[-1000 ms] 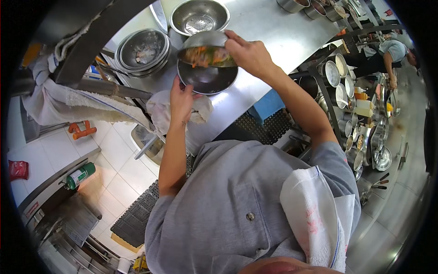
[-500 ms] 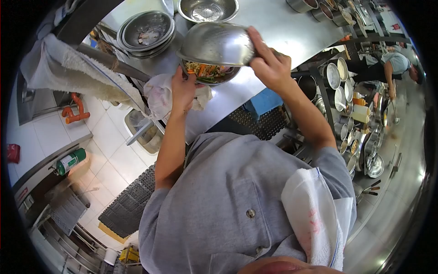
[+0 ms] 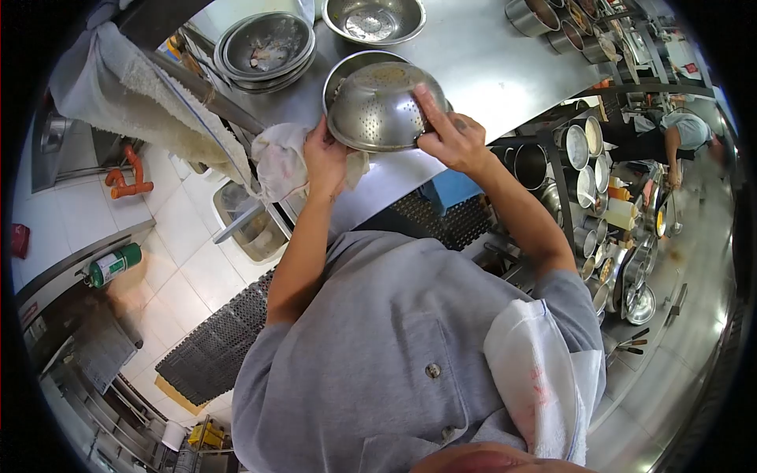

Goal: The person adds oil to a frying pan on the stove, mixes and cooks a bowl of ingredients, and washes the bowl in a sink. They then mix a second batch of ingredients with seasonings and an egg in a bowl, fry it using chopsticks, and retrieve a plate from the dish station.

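Observation:
A perforated steel colander [image 3: 371, 110] is tilted upside down above the counter, its flat base facing up. Behind it shows the rim of a metal bowl [image 3: 337, 75], and whatever lies inside is hidden from view. My right hand [image 3: 457, 138] grips the colander from the right, index finger stretched along its side. At the lower left, my left hand [image 3: 325, 162] is closed at the edge of the metal bowl; its fingertips are partly hidden. A crumpled white cloth [image 3: 280, 162] lies beside my left hand.
Stacked metal bowls [image 3: 268, 47] stand at the back left, with another steel bowl [image 3: 374, 20] behind the colander. A towel [image 3: 150, 94] hangs from a rail on the left. Metal pots [image 3: 532, 16] sit at the far right, and a co-worker [image 3: 682, 130] stands beyond.
The colander has tipped further over and come down, covering the mixed vegetables that showed in the bowl before. My right hand has moved lower; my left hand has shifted slightly right.

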A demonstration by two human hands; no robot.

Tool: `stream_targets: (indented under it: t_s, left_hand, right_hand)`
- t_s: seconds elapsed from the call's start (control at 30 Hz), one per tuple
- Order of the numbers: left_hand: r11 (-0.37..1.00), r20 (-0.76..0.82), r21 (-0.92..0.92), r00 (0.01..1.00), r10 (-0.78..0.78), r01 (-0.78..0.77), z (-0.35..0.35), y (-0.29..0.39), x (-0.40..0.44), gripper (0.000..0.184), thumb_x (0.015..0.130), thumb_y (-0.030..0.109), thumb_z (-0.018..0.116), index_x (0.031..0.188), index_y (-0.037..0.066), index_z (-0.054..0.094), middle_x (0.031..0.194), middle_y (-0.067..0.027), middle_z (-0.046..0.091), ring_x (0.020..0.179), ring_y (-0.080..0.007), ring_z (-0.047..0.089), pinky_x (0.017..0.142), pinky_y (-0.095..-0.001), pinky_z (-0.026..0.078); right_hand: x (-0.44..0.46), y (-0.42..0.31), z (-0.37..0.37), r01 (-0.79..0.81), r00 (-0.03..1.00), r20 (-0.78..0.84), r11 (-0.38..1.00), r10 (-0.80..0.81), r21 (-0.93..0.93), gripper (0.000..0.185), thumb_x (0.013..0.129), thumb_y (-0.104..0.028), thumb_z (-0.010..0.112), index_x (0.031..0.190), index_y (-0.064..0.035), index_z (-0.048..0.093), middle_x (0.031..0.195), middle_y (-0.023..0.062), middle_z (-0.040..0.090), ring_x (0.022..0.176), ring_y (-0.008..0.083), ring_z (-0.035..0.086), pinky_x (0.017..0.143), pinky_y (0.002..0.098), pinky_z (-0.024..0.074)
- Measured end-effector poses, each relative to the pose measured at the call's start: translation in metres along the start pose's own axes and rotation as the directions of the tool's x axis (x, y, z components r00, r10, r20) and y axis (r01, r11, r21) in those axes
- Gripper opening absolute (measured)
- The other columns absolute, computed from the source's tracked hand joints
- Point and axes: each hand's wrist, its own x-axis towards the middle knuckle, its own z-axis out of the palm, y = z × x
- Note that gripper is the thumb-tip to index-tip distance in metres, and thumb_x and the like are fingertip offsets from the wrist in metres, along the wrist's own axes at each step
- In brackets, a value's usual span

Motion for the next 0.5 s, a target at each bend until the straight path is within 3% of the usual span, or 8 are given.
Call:
stream_targets:
  t_s: [0.1, 0.2, 0.27, 0.3, 0.37, 0.4, 0.47, 0.5]
  left_hand:
    - [0.973, 0.044, -0.169, 0.988, -0.151, 0.156, -0.008, -0.01, -0.005, 0.037, 0.086, -0.007, 0.052, 0.123, -0.003, 0.055, 0.1, -0.0094, 0.06, 0.084, -0.0161, 0.062, 0.067, -0.0295, 0.059]
    - [0.986, 0.069, 0.146, 0.996, 0.065, -0.074, -0.006, -0.005, 0.001, 0.039, 0.086, -0.006, 0.053, 0.125, -0.004, 0.053, 0.103, -0.0102, 0.06, 0.087, -0.0165, 0.062, 0.068, -0.0296, 0.059]
    - [0.986, 0.046, -0.061, 0.987, -0.155, 0.157, -0.004, 0.001, -0.004, 0.044, 0.086, -0.004, 0.054, 0.129, -0.003, 0.048, 0.107, -0.0114, 0.058, 0.089, -0.0176, 0.062, 0.069, -0.0301, 0.059]
    - [0.986, 0.052, -0.062, 0.987, -0.149, 0.152, -0.004, 0.001, -0.004, 0.044, 0.086, -0.004, 0.054, 0.129, -0.003, 0.048, 0.107, -0.0114, 0.058, 0.089, -0.0176, 0.062, 0.069, -0.0301, 0.059]
    - [0.98, 0.035, -0.102, 0.985, -0.167, 0.17, -0.003, -0.003, 0.0, 0.047, 0.086, -0.002, 0.055, 0.132, -0.005, 0.044, 0.108, -0.0136, 0.057, 0.089, -0.0194, 0.061, 0.069, -0.0307, 0.059]
    - [0.982, 0.049, -0.099, 0.987, -0.155, 0.159, -0.004, -0.005, 0.0, 0.047, 0.086, -0.002, 0.055, 0.132, -0.005, 0.044, 0.108, -0.0136, 0.057, 0.089, -0.0194, 0.061, 0.069, -0.0307, 0.059]
    - [0.976, 0.007, -0.055, 0.977, -0.211, 0.211, -0.005, -0.008, 0.002, 0.041, 0.086, 0.0, 0.056, 0.124, -0.008, 0.045, 0.109, -0.0156, 0.055, 0.09, -0.0207, 0.061, 0.068, -0.0309, 0.06]
    - [0.979, 0.026, -0.042, 0.979, -0.2, 0.201, -0.004, -0.008, 0.003, 0.041, 0.086, 0.0, 0.056, 0.124, -0.008, 0.045, 0.109, -0.0156, 0.055, 0.09, -0.0207, 0.061, 0.068, -0.0309, 0.06]
  right_hand:
    - [0.002, -0.004, 0.0, -0.031, 0.998, -0.06, 1.0, 0.031, 0.004, 0.028, 0.066, -0.012, 0.062, 0.057, -0.0144, 0.036, 0.124, 0.011, 0.061, 0.051, 0.0053, 0.049, 0.043, 0.0166, 0.0427]
    - [-0.005, -0.001, -0.002, -0.022, 1.0, 0.01, 0.999, 0.022, 0.045, 0.028, 0.065, -0.013, 0.063, 0.057, -0.0151, 0.037, 0.123, 0.0112, 0.062, 0.049, 0.005, 0.049, 0.044, 0.0169, 0.0431]
    - [0.0, 0.008, -0.005, -0.098, 0.995, -0.027, 0.992, 0.1, 0.076, 0.024, 0.066, -0.009, 0.065, 0.058, -0.0128, 0.042, 0.122, 0.0128, 0.062, 0.05, 0.0081, 0.054, 0.047, 0.0203, 0.0464]
    - [0.004, 0.014, -0.001, -0.319, 0.94, -0.082, 0.94, 0.33, 0.121, 0.02, 0.069, -0.006, 0.064, 0.061, -0.0081, 0.046, 0.115, 0.0151, 0.065, 0.052, 0.0114, 0.056, 0.049, 0.0241, 0.0479]
    - [0.014, 0.028, 0.01, -0.746, 0.597, 0.004, 0.554, 0.802, 0.369, 0.008, 0.077, -0.003, 0.06, 0.081, 0.0034, 0.058, 0.089, 0.0142, 0.069, 0.057, 0.0138, 0.06, 0.055, 0.031, 0.0504]
    - [0.025, 0.04, 0.017, -0.765, 0.507, 0.031, 0.432, 0.862, 0.478, 0.016, 0.081, -0.003, 0.056, 0.093, 0.005, 0.06, 0.076, 0.0102, 0.066, 0.061, 0.0116, 0.061, 0.057, 0.0309, 0.0504]
    - [0.026, 0.073, 0.053, -0.622, 0.211, 0.379, -0.176, 0.901, 0.763, 0.016, 0.083, -0.007, 0.06, 0.095, 0.0045, 0.06, 0.074, 0.0089, 0.065, 0.065, 0.0156, 0.062, 0.058, 0.0297, 0.05]
    - [0.031, 0.082, 0.066, -0.528, 0.138, 0.473, -0.339, 0.87, 0.779, 0.017, 0.084, -0.01, 0.062, 0.094, 0.0034, 0.06, 0.077, 0.0093, 0.065, 0.068, 0.0177, 0.063, 0.059, 0.0293, 0.0501]
